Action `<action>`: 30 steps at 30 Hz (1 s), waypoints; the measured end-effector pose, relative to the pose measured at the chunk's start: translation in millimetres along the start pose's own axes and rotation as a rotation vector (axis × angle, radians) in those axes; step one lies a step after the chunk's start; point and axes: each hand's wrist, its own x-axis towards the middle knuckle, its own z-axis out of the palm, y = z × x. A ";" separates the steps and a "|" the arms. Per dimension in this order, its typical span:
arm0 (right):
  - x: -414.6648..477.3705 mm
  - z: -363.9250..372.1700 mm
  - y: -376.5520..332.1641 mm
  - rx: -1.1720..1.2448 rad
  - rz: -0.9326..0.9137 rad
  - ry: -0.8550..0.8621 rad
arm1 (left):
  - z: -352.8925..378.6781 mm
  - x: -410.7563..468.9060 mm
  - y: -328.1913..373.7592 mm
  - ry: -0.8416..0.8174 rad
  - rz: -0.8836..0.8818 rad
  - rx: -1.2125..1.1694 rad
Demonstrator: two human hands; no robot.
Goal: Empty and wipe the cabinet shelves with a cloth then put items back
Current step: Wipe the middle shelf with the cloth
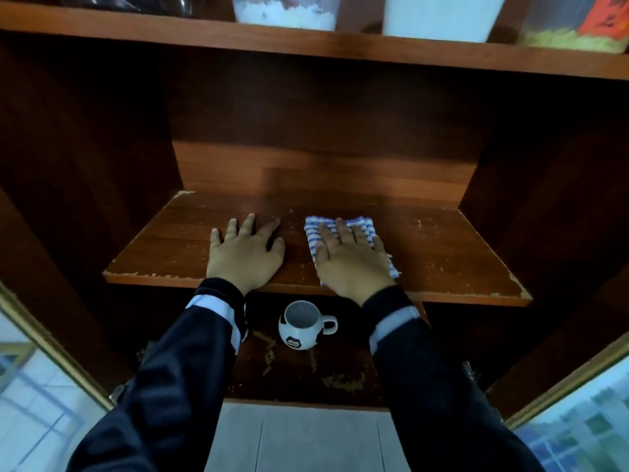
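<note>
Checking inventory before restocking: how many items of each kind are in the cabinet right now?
Tubs, top level: 3
Dark item beside them, kind unclear: 1
Checked cloth: 1
Football mug: 1
Total: 6

The floor (299, 441) is grey tile. A left door (34, 386) and a right door (578, 420) with gold edges and shiny glass stand open.
</note>
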 end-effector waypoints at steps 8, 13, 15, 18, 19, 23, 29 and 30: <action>7.4 1.7 -13.6 -0.004 0.040 -0.005 | 0.9 -2.1 -0.2 0.013 0.003 -0.021; -1.3 2.8 -12.2 -0.014 0.029 -0.013 | 0.9 0.1 -1.5 0.032 -0.018 -0.025; 17.5 -2.9 -11.6 -0.007 0.028 -0.036 | 0.9 0.8 -1.9 0.032 -0.020 -0.031; 51.3 -16.6 -13.1 -0.006 0.080 -0.115 | 0.3 0.4 -2.1 0.033 -0.016 -0.033; 59.7 -20.2 -15.2 -0.008 0.103 -0.153 | -0.1 0.2 -2.1 0.034 -0.015 -0.031; 58.8 -21.6 -25.2 -0.038 0.151 -0.188 | 1.1 -1.1 -1.3 0.031 -0.009 -0.026; 41.4 -10.4 -26.7 -0.076 0.117 -0.096 | 2.5 1.6 -3.3 0.050 -0.002 -0.028; 48.0 -12.9 -26.3 -0.078 0.117 -0.105 | 2.3 1.9 -3.3 0.052 -0.003 -0.033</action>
